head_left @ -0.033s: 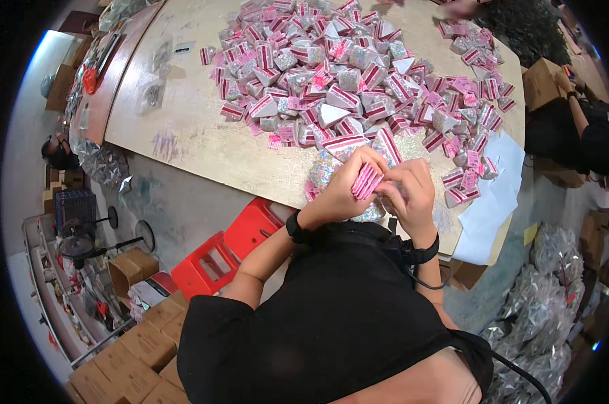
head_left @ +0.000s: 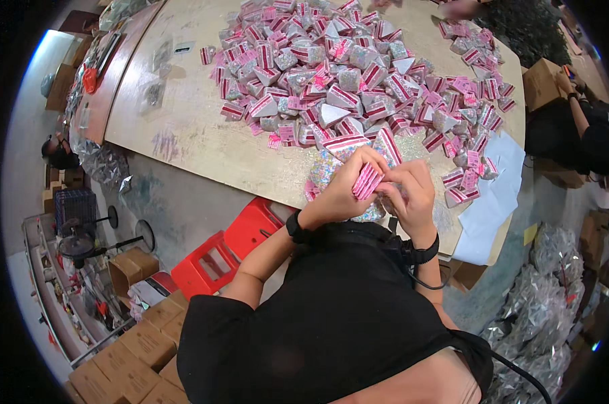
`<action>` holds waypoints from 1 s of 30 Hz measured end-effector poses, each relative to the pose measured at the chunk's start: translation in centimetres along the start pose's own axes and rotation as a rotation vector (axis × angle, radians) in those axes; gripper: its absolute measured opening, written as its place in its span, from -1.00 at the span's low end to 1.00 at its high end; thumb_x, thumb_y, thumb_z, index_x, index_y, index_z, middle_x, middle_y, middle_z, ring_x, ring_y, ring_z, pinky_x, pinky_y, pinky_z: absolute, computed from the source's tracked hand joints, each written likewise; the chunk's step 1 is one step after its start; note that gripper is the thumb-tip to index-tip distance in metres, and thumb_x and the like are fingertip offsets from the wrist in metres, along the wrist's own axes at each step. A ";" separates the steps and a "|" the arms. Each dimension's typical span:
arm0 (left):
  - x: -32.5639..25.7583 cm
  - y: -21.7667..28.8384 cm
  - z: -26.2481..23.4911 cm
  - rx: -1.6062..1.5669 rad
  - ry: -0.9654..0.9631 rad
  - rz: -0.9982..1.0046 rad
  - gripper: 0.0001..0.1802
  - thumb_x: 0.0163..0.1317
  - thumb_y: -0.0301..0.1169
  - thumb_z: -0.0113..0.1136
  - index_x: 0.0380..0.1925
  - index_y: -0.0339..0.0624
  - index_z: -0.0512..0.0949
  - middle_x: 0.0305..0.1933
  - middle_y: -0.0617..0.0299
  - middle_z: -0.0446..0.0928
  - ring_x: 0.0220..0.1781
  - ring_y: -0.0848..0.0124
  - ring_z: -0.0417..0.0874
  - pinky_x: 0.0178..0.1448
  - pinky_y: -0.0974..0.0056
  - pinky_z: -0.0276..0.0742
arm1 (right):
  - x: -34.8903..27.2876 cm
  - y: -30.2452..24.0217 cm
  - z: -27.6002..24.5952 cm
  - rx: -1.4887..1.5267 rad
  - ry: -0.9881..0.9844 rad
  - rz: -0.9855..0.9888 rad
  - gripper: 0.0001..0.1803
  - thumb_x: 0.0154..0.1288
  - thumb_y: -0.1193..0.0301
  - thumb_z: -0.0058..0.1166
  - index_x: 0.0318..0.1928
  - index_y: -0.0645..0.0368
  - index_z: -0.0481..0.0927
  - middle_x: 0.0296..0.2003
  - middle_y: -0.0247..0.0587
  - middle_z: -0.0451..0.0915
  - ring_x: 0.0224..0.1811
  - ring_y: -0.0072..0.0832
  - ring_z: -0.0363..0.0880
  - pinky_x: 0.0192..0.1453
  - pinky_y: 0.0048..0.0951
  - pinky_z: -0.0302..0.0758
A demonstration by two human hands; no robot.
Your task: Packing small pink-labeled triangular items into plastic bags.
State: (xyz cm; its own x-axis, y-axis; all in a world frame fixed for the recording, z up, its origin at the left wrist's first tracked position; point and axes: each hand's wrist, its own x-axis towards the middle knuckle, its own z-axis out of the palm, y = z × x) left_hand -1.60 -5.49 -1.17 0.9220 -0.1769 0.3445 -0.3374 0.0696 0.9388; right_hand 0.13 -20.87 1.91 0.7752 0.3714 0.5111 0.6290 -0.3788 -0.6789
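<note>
My left hand [head_left: 338,193] is closed around a stack of small packets with pink-and-white striped header cards [head_left: 368,182], held upright at the table's near edge. My right hand [head_left: 415,195] is closed in a pinch at the right side of this stack; its thumb and fingertips meet at the packet edges. Whether the right fingers grip one packet or several is hidden. Just beyond and below the hands lie clear bags of multicoloured glitter bits [head_left: 324,168]. A larger packet with a striped top [head_left: 386,145] leans behind my fingers.
A big heap of similar glitter packets [head_left: 318,74] covers the far middle of the wooden table [head_left: 203,145]. White sheets [head_left: 489,202] lie at its right edge. Red plastic stools [head_left: 207,262] and cardboard boxes [head_left: 143,343] stand at left. A person [head_left: 574,128] is at far right.
</note>
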 end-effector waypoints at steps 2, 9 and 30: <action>0.1 0.1 0.1 -0.010 0.000 0.002 -0.61 -0.13 -0.73 0.14 -0.30 -0.20 0.27 -0.22 0.10 0.37 -0.19 0.28 0.44 -0.05 0.31 0.37 | -0.2 0.1 0.0 0.001 -0.028 -0.011 -0.78 -0.14 0.43 0.30 -0.42 0.18 0.56 -0.47 -0.27 0.45 -0.36 -0.32 0.39 -0.29 -0.38 0.32; 0.2 0.2 0.3 0.035 0.008 -0.002 -0.61 -0.14 -0.73 0.13 -0.30 -0.21 0.27 -0.22 0.10 0.37 -0.19 0.29 0.44 -0.06 0.31 0.37 | -0.4 0.4 0.1 0.029 0.045 0.007 -0.78 -0.13 0.41 0.29 -0.42 0.18 0.56 -0.45 -0.27 0.48 -0.37 -0.32 0.39 -0.30 -0.39 0.32; -0.1 0.3 0.0 0.075 -0.010 0.040 -0.60 -0.16 -0.74 0.10 -0.29 -0.22 0.26 -0.22 0.10 0.33 -0.17 0.28 0.41 -0.04 0.31 0.32 | -0.7 0.8 0.8 0.052 0.023 0.020 -0.77 -0.10 0.38 0.28 -0.41 0.19 0.54 -0.45 -0.25 0.49 -0.38 -0.32 0.41 -0.31 -0.40 0.33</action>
State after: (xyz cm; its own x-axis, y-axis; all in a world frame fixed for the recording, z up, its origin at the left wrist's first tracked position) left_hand -1.79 -5.41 -0.87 0.9056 -0.1848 0.3818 -0.3879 0.0034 0.9217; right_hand 0.01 -20.74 0.62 0.7892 0.3445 0.5084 0.6098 -0.3415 -0.7152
